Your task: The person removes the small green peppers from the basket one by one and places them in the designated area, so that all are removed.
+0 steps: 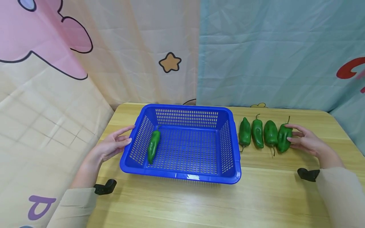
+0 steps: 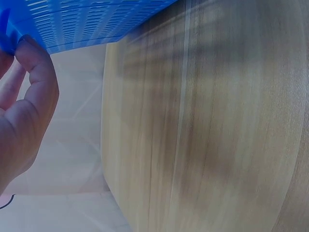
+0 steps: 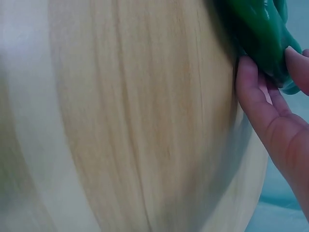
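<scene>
A blue plastic basket (image 1: 182, 177) with slotted sides stands on the wooden table, with one long green pepper (image 1: 154, 146) lying along its left side. My left hand (image 1: 112, 145) holds the basket's left rim, thumb and bent fingers at the edge; the left wrist view shows the fingertips right at the blue rim (image 2: 77, 24). To the basket's right, several green peppers lie side by side in a row. My right hand (image 1: 306, 142) grips the rightmost green pepper (image 1: 283, 138), thumb on top and fingers along its right side. In the right wrist view this pepper (image 3: 263, 36) hides some fingertips.
Left of the held pepper lie a plump green pepper (image 1: 270, 132), a slimmer one (image 1: 258, 134) and another (image 1: 244, 133) close to the basket's right wall. Printed curtains (image 1: 256, 57) hang behind the table (image 1: 176, 205). A black strap piece (image 1: 105, 187) sits at my left wrist.
</scene>
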Demonstrator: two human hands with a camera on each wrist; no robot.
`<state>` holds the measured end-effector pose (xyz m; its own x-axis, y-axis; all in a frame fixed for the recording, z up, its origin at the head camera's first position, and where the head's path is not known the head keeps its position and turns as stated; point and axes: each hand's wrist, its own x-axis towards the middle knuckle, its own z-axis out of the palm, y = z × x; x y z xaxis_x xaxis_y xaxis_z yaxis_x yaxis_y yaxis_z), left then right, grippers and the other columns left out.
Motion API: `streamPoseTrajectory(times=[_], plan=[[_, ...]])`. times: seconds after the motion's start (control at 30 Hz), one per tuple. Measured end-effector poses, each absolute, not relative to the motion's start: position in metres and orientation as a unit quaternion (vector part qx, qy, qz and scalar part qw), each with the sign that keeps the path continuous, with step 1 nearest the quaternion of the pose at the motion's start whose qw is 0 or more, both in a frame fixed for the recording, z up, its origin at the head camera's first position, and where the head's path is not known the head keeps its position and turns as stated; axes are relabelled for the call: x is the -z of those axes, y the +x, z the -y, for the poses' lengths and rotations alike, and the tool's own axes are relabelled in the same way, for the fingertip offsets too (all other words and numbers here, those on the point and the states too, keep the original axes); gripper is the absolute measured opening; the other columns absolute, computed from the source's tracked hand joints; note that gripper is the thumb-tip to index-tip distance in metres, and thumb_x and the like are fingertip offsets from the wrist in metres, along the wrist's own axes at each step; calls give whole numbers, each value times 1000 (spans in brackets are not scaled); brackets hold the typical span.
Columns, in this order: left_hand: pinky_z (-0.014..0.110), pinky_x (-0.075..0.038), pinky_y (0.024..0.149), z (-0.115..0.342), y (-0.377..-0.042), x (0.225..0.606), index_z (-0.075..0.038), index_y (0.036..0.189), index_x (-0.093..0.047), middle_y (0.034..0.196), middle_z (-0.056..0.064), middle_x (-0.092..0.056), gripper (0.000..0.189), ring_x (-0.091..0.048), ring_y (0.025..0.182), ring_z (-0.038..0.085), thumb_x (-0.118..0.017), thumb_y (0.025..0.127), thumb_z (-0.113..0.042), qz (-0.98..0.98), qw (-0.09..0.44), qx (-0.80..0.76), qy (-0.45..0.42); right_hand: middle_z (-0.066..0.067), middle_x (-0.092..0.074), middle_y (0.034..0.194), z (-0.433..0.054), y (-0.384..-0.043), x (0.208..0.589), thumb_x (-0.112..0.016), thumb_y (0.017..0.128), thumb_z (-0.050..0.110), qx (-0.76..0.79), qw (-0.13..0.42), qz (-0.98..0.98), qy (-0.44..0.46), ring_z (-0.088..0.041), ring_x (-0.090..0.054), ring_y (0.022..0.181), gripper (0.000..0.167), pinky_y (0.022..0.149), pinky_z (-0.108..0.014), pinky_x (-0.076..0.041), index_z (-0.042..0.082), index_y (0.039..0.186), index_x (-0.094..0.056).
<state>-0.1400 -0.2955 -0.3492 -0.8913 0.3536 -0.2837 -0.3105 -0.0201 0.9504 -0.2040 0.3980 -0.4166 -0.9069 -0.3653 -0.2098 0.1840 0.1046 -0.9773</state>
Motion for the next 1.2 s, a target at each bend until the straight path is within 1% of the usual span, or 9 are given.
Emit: streamPoseTrajectory(times=[0.1,0.17,0.23,0.33,0.4,0.53,0.77,0.87,1.2], plan=[[31,-54,79,296,-140,349,-10,149,-19,102,6,-66,62,-66,89,20,-51,95,-2,-658,233,-716,18,12,-52,102,-397,-207,416,-52,93,-2,643,205,-736,-58,-8,-62,87,49,71,-25,-54,34,126,-45],[31,-55,79,296,-140,350,-10,149,-19,102,6,-66,62,-66,89,20,-50,95,-3,-658,233,-716,18,9,-49,105,-396,-208,416,-52,93,-1,623,203,-753,-56,-6,-61,87,50,72,-25,-54,34,127,-44],[31,-55,79,296,-140,350,-10,149,-19,101,6,-66,63,-66,89,20,-50,95,-3,-658,233,-716,17,1,-44,111,-395,-209,415,-53,94,1,607,202,-767,-53,-5,-61,88,49,72,-25,-54,35,128,-42],[31,-55,78,296,-140,350,-9,149,-18,101,6,-66,63,-66,88,20,-50,95,-3,-659,233,-715,16,-19,-33,120,-393,-210,414,-52,94,3,595,201,-777,-49,-3,-60,88,49,73,-25,-54,35,129,-41],[31,-55,78,296,-139,350,-9,149,-18,101,6,-66,63,-66,88,20,-50,95,-3,-659,232,-715,16,-29,-24,126,-392,-210,413,-52,94,3,596,202,-776,-45,-3,-60,88,49,72,-25,-54,35,129,-41],[31,-55,78,296,-139,350,-8,149,-17,101,6,-66,63,-66,89,20,-50,95,-3,-658,233,-716,16,-38,-11,130,-391,-211,413,-51,94,2,606,204,-768,-45,-2,-59,87,48,72,-24,-54,37,127,-43],[31,-55,79,296,-140,350,-9,149,-17,102,6,-66,63,-66,89,20,-50,95,-3,-654,233,-719,23,-38,2,137,-390,-212,412,-51,95,4,599,201,-775,-32,3,-57,87,50,73,-22,-53,37,131,-39],[31,-54,79,296,-140,351,-9,149,-18,102,7,-66,62,-66,89,20,-50,95,-2,-650,234,-722,29,-38,1,138,-390,-212,412,-52,95,6,593,201,-779,-32,4,-57,87,50,73,-22,-53,36,133,-38],[31,-55,79,296,-140,351,-10,148,-21,103,7,-66,60,-66,90,20,-49,96,-2,-650,232,-723,31,-37,-6,132,-391,-212,407,-54,93,0,621,194,-759,-24,0,-60,86,48,74,-24,-54,34,126,-43]])
